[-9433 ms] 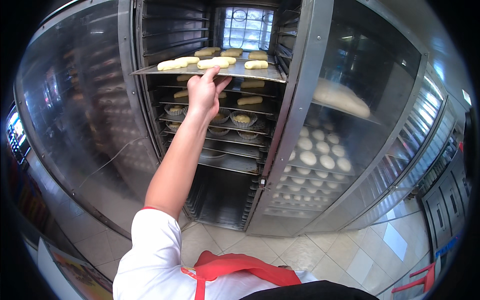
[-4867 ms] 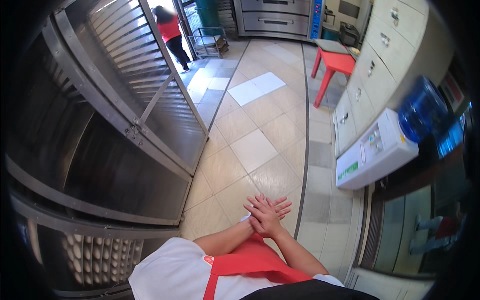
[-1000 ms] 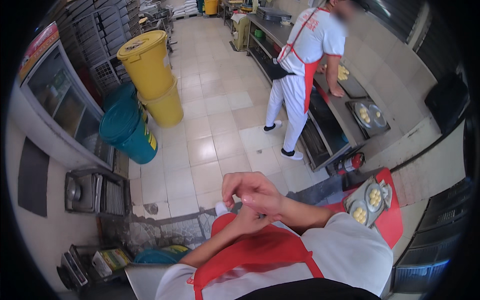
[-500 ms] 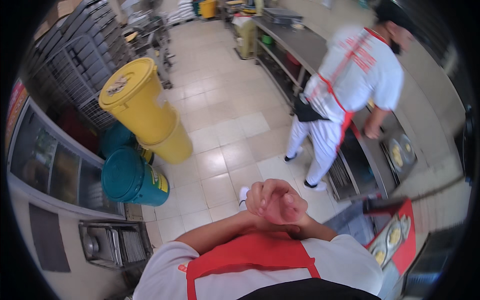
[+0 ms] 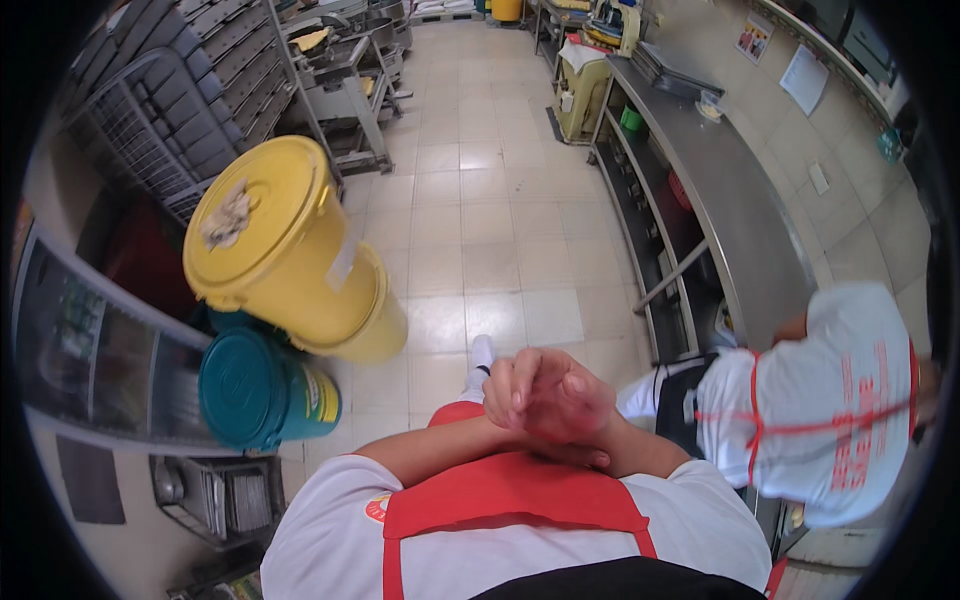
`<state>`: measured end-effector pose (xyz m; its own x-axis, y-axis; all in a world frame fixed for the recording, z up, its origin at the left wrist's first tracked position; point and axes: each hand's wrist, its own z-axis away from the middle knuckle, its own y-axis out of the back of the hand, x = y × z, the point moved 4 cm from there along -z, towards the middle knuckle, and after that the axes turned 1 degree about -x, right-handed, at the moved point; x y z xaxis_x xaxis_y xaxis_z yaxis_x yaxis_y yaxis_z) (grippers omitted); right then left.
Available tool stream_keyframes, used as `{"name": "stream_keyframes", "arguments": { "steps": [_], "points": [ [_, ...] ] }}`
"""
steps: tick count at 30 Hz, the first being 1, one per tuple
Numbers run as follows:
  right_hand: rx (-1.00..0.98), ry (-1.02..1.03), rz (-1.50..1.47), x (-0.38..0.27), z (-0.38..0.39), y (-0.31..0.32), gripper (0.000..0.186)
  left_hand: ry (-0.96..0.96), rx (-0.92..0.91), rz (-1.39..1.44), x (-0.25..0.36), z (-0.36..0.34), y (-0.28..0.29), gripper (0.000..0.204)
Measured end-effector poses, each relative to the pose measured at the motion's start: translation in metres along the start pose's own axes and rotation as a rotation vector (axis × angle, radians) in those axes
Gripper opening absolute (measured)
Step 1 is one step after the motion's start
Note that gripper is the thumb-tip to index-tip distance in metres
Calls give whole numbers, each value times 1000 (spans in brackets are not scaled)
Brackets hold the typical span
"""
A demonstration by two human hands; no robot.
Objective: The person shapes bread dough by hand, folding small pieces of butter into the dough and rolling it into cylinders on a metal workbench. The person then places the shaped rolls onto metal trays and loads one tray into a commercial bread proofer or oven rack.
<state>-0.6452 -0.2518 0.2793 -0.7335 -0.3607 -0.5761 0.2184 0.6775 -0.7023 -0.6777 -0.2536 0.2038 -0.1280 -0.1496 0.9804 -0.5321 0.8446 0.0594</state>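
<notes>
My right hand [image 5: 550, 395] is held up in front of my chest, its fingers loosely curled in over the palm. I see nothing inside it. My left forearm crosses the front of my red apron [image 5: 515, 492] to the right wrist. There my left hand [image 5: 585, 456] is tucked beneath the right one. Only a sliver of it shows, and its fingers are mostly hidden. A white shoe [image 5: 483, 352] of mine shows on the tiled floor [image 5: 430, 235] beyond the hands.
Two stacked yellow bins [image 5: 285, 245] and a teal lidded bucket [image 5: 265, 390] stand left. Behind them is a metal tray rack [image 5: 235, 75]. A long steel counter [image 5: 715, 160] runs along the right. A co-worker [image 5: 810, 400] in white with red straps is close on my right.
The yellow bins and the steel counter look nearer and larger. The co-worker has shifted down and right in view, closer beside me. My hands keep the same clasped pose.
</notes>
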Motion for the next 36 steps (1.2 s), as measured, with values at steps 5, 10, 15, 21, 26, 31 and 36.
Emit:
{"name": "stream_keyframes", "arguments": {
  "steps": [5,10,15,21,26,31,36],
  "points": [
    [70,23,153,-92,-76,138,45,-47,-90,27,-48,-137,121,81],
    [220,190,347,-218,-127,228,37,-73,-271,111,-59,-278,215,81],
    [363,249,434,-290,-139,342,29,1,-428,148,-95,-391,289,81],
    [385,359,297,-386,-215,519,27,92,-441,82,-165,-531,426,80],
    [145,292,-86,-476,-338,645,37,132,-290,-1,-183,-641,556,80],
    [-48,52,-130,-532,-472,734,49,122,-8,-21,-191,-702,695,80],
    [-133,-228,-24,-547,-600,837,44,110,195,2,-235,-733,833,80]
  ]
}}
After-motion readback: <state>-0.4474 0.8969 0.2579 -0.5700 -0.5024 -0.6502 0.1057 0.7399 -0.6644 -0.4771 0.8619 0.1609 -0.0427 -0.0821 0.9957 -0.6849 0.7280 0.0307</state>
